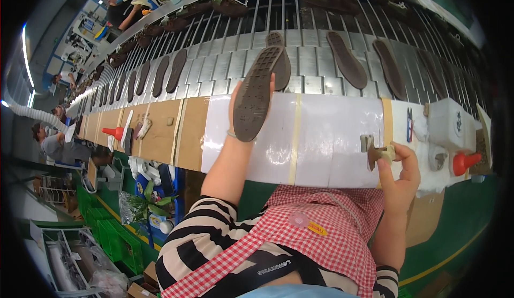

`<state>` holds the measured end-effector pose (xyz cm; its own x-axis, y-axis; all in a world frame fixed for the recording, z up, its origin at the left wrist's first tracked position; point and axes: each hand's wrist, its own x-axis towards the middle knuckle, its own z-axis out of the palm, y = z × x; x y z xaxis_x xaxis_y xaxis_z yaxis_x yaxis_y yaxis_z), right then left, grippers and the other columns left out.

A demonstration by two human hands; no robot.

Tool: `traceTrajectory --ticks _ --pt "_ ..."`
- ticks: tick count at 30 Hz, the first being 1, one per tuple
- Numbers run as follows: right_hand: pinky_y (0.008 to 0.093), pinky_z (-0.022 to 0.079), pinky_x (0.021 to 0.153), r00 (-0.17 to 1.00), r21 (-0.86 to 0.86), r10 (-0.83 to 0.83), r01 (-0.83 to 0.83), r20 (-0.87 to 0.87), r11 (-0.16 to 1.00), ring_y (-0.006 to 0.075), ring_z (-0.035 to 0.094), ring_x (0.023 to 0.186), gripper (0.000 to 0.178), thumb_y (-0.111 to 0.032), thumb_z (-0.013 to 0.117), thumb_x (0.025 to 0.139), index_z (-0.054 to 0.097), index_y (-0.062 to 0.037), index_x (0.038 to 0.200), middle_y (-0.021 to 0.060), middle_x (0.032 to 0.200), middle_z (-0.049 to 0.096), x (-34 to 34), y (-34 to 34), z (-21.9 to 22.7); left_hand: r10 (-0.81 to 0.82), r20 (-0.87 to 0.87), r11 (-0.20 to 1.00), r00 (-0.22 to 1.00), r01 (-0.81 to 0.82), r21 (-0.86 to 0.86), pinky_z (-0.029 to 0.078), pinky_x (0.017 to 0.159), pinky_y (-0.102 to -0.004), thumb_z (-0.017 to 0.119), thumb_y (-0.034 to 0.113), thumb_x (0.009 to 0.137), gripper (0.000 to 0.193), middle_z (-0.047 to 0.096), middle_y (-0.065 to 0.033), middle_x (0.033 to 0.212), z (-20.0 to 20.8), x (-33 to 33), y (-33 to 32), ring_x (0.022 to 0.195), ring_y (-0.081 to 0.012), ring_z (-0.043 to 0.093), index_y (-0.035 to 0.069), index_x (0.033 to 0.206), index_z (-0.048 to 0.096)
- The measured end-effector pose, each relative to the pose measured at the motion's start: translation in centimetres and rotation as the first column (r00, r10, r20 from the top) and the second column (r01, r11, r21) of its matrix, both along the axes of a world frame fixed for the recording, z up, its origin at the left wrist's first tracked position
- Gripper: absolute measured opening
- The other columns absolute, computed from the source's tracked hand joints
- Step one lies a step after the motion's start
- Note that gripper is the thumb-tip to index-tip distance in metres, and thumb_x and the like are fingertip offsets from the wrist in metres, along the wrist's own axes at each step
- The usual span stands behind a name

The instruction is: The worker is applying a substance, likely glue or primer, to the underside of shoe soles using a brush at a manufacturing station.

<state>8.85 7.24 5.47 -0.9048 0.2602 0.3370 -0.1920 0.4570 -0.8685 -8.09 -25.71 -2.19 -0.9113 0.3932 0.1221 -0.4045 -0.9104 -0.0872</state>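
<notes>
1. Nearest me is the left hand [234,105], half-curled behind a sole [257,96], skin showing along both its edges. That grip seems chosen to back the sole firmly and leave its upper face bare.
2. The sole is up at the bench's far side, gridded end away from the body, tilted so the wearer can probably see all of it.
3. The right hand [400,180] is nearly closed, thumb and fingers pinching a tan lump [384,153] (a pad, perhaps; I can't tell from here). Fingertips likely suit something so small. Just beside it is a dark block [367,143].
4. Beneath, a white sheet [337,132] covers the bench, crossed by yellow tape [295,137], presumably to keep it flat.
5. Rightward are snips [409,124], a jug [447,121] and a red nozzle [465,162], likely kept there for that hand's reach.
6. Beyond, slats [314,70] carry other soles [347,60], mostly spaced apart, perhaps for easy picking; 1 lies partly hidden behind the held sole.
</notes>
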Motion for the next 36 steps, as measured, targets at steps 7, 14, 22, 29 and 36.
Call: traceTrajectory --ticks 7,14,22,29,36 --pt "0.0288 0.044 0.088 0.997 0.061 0.027 -0.032 0.068 0.998 0.0149 0.052 0.090 0.038 -0.003 0.077 0.076 0.063 0.0010 0.112 0.0045 0.097 0.057 0.3 -0.5 -0.8 0.012 0.038 0.886 0.999 0.008 -0.464 0.046 0.109 -0.0494 0.043 0.043 0.103 0.061 0.057 -0.0261 0.137 -3.3 -6.7 -7.6 0.126 -0.0368 0.058 -0.004 0.142 0.048" --pt "0.0307 0.045 0.090 0.999 0.109 -0.028 0.023 0.045 0.994 0.0163 0.054 0.093 0.039 -0.002 0.076 0.075 0.063 0.0014 0.112 0.0066 0.105 0.060 0.7 -0.7 -0.1 0.512 -0.418 -0.427 0.750 -0.200 -0.882 0.055 0.084 -0.0372 0.054 0.038 0.101 0.041 0.071 -0.0141 0.113 -9.9 -18.1 -15.9 0.098 -0.0268 0.068 0.007 0.125 0.064" --pt "0.0295 0.045 0.097 0.984 -0.764 0.148 -0.020 0.100 0.644 0.0130 0.062 0.105 0.032 -0.018 0.065 0.098 0.059 -0.0012 0.125 0.0055 0.114 0.067 0.3 2.9 -1.5 -0.096 -0.621 -0.991 0.778 -0.019 0.130 0.045 0.107 -0.0421 0.066 0.033 0.088 0.053 0.065 -0.0235 0.128 -3.3 -13.5 -39.2 0.120 -0.0366 0.062 0.011 0.135 0.061" --pt "0.0324 0.048 0.092 0.977 -0.929 0.157 0.079 0.144 0.361 0.0141 0.062 0.095 0.024 -0.031 0.064 0.099 0.065 -0.0101 0.111 0.0012 0.103 0.069 0.5 3.2 -2.8 0.133 -0.193 -0.975 0.972 0.164 0.152 0.045 0.107 -0.0489 0.051 0.057 0.096 0.066 0.057 -0.0219 0.139 -6.9 -13.3 -37.1 0.124 -0.0440 0.057 0.015 0.148 0.047" --pt "0.0378 0.048 0.096 0.975 -0.983 0.208 0.041 0.079 0.180 0.0204 0.064 0.107 0.026 -0.030 0.058 0.102 0.064 -0.0087 0.117 0.0046 0.109 0.070 1.8 4.7 -3.2 0.451 -0.194 0.112 0.871 -0.271 -0.956 0.055 0.089 -0.0432 0.055 0.048 0.101 0.051 0.066 -0.0133 0.116 -2.0 -10.6 -30.7 0.102 -0.0273 0.065 0.006 0.131 0.056"
